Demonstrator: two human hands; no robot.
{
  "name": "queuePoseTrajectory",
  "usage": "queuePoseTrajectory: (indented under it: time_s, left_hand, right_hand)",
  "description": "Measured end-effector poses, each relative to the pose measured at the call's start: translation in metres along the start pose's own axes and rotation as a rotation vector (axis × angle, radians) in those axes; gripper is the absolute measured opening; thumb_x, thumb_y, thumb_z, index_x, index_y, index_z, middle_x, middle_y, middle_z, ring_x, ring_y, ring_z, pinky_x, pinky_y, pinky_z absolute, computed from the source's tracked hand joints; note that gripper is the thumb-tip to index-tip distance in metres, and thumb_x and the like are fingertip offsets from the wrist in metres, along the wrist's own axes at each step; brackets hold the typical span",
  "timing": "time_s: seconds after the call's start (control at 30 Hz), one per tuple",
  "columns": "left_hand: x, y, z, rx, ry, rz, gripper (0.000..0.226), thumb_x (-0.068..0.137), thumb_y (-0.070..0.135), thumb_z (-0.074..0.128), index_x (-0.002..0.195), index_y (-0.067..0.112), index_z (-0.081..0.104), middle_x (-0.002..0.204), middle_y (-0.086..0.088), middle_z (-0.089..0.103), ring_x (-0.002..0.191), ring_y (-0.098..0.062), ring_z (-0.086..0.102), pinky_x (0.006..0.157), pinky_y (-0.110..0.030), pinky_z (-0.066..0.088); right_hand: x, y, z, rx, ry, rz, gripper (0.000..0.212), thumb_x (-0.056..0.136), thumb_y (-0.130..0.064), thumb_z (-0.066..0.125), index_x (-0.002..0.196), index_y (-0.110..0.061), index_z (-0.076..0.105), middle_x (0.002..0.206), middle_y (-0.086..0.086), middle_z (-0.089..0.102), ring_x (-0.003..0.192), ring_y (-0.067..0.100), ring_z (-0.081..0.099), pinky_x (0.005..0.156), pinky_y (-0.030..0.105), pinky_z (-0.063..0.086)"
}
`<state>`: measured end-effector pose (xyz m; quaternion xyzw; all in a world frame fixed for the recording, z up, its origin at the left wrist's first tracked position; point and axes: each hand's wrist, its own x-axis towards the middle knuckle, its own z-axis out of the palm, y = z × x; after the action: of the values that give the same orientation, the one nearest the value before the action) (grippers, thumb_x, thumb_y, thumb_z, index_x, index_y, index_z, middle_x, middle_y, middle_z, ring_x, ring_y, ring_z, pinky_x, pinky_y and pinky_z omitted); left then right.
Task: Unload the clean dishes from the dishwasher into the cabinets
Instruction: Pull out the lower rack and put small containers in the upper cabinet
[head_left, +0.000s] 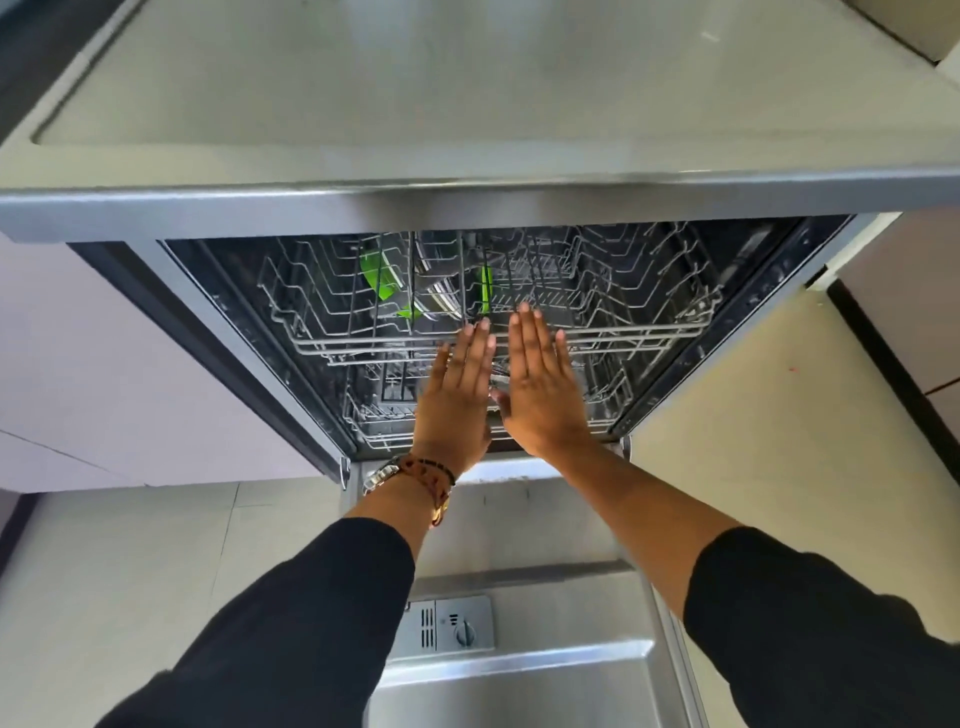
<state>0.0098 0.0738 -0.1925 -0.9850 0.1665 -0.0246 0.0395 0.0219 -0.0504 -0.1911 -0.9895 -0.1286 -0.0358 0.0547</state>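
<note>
The dishwasher stands open below me, its steel door (519, 680) folded down toward my body. Its upper wire rack (649, 332) sits inside the tub, with green dishes (382, 278) and a metal item standing near the back. A lower rack (374, 415) shows beneath it. My left hand (454, 400) and my right hand (540, 384) hover flat, side by side, palms down, over the front rail of the upper rack. Both hold nothing, with fingers stretched out. A watch and beaded bracelets are on my left wrist.
A pale countertop (467, 88) overhangs the dishwasher. A lilac cabinet front (104, 364) is on the left, cream floor tiles (753, 441) on the right. The detergent dispenser (452, 623) is on the inner door.
</note>
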Motion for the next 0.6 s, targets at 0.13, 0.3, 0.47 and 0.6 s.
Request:
queuePoseTrajectory:
  time_s: [0.13,0.3,0.47,0.6]
  left_hand:
    - [0.003,0.009,0.013,-0.013,0.154,-0.046,0.075,0.088,0.017,0.047,0.144,0.000,0.000,0.156,-0.016,0.003,0.145,-0.028,0.004,0.117,-0.039,0.004]
    - [-0.009,0.017,0.055,-0.016,0.152,0.077,0.070,0.081,0.021,0.047,0.143,-0.003,0.025,0.150,-0.018,0.033,0.140,-0.027,0.033,0.115,-0.038,0.022]
    - [-0.016,0.016,0.105,-0.111,-0.259,0.003,0.082,0.086,0.008,0.044,0.148,0.001,-0.009,0.158,-0.015,-0.010,0.147,-0.026,-0.007,0.120,-0.037,-0.001]
    - [-0.008,0.013,0.139,-0.166,-0.502,-0.070,0.095,0.086,0.019,0.058,0.148,0.001,-0.011,0.158,-0.015,-0.012,0.147,-0.026,-0.006,0.120,-0.036,0.001]
  right_hand:
    - [0.002,-0.001,0.013,-0.059,0.155,0.044,0.086,0.081,-0.021,0.062,0.145,0.004,0.010,0.155,0.021,0.018,0.143,0.026,0.007,0.120,0.039,-0.001]
    - [-0.027,-0.006,0.058,-0.065,0.192,-0.048,0.078,0.071,-0.012,0.070,0.139,0.005,0.037,0.145,0.021,0.041,0.135,0.029,0.041,0.111,0.043,0.025]
    - [-0.053,0.008,0.118,-0.036,-0.152,0.068,0.076,0.088,-0.007,0.054,0.148,0.002,0.009,0.157,0.018,0.009,0.146,0.028,0.011,0.115,0.036,0.000]
    - [-0.039,0.022,0.147,-0.049,-0.349,0.117,0.072,0.097,-0.017,0.041,0.148,-0.001,-0.008,0.158,0.014,-0.010,0.147,0.024,-0.005,0.118,0.036,-0.004]
